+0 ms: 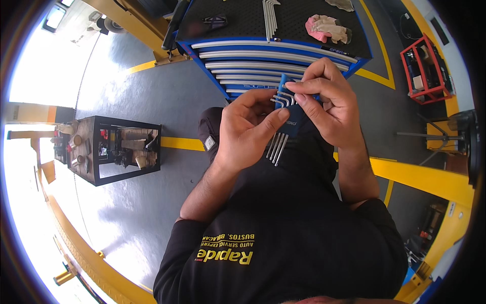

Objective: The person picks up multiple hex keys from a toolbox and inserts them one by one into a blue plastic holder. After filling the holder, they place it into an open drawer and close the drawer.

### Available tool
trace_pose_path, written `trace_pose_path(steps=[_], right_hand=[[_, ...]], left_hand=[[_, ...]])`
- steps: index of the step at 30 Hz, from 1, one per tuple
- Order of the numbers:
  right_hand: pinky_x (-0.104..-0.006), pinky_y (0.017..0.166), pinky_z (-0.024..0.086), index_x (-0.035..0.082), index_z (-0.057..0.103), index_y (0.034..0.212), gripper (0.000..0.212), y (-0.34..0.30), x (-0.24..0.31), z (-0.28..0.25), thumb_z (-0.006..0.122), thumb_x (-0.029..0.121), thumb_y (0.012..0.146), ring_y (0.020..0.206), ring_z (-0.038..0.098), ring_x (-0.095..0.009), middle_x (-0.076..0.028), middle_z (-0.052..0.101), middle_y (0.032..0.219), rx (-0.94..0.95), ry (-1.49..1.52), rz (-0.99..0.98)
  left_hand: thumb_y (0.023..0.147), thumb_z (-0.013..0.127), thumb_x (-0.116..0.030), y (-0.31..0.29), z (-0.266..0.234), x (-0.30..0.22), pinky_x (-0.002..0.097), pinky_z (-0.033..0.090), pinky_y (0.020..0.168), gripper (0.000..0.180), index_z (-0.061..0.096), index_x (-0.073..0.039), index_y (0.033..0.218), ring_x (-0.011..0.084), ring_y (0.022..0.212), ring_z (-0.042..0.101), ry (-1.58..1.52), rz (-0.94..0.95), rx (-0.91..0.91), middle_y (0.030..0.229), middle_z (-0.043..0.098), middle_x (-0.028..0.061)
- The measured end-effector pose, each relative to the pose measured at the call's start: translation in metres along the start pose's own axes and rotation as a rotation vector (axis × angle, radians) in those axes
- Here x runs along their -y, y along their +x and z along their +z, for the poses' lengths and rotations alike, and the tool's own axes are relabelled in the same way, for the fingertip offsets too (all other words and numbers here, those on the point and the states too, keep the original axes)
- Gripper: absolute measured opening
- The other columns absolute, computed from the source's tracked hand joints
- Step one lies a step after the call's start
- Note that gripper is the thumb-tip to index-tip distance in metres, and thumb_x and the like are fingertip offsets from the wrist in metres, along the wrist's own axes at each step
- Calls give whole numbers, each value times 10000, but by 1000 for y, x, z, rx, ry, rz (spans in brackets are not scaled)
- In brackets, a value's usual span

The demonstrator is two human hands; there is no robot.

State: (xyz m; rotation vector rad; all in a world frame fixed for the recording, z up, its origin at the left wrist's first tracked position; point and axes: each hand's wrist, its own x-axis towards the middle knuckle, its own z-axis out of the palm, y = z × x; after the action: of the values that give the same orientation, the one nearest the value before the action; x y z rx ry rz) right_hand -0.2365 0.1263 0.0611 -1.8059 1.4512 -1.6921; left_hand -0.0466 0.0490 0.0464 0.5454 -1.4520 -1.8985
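My left fingers (275, 124) clamp the holder (291, 127); right fingers (316, 87) touch its top (clamped? can't tell). Keys (278, 149) likely stiff, slick: grip holder's edges.

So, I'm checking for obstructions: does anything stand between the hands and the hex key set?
Nothing visible does. The left hand grips the hex key set in its blue holder, and the right hand has its fingers at the holder's upper end. The tool cabinet stands beyond, not between.

cabinet (243, 55) blocking ahead, seemingly room beside left hand (240, 129)
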Motion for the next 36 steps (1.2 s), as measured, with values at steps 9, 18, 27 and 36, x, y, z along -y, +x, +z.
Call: trace_pose_path(steps=[9, 18, 27, 36], right_hand=[[-270, 723, 490, 18, 808, 1041, 175, 1, -1, -2, 751, 2, 877, 852, 600, -169, -73, 586, 953, 11, -21, -25], [-269, 735, 497, 19, 815, 1027, 170, 0, -3, -3, 749, 7, 871, 858, 606, -170, -76, 596, 962, 14, -27, -13], [-261, 752, 489, 35, 735, 1233, 336, -2, -5, 0, 728, 36, 897, 909, 579, -136, -63, 587, 1042, -9, 138, 34], [-280, 750, 500, 63, 709, 1239, 328, 22, -81, -21, 755, 119, 920, 863, 589, -140, -53, 629, 1031, -27, -163, 77]], left_hand=[[983, 720, -1, 1, -2, 3, 280, 580, 901, 362, 601, 108, 1307, 146, 1014, 706, -2, -1, 15, 1125, 738, 142], [978, 752, -26, 2, -1, 5, 282, 587, 890, 356, 607, 100, 1277, 137, 1020, 701, -11, -9, -9, 1088, 734, 123], [981, 743, -20, 6, -1, 1, 287, 585, 905, 338, 613, 97, 1271, 141, 1028, 702, -84, 4, 20, 1110, 736, 127], [978, 715, 22, -2, -14, 19, 288, 566, 918, 344, 585, 86, 1290, 129, 1032, 677, 15, 18, -40, 1129, 719, 112]])
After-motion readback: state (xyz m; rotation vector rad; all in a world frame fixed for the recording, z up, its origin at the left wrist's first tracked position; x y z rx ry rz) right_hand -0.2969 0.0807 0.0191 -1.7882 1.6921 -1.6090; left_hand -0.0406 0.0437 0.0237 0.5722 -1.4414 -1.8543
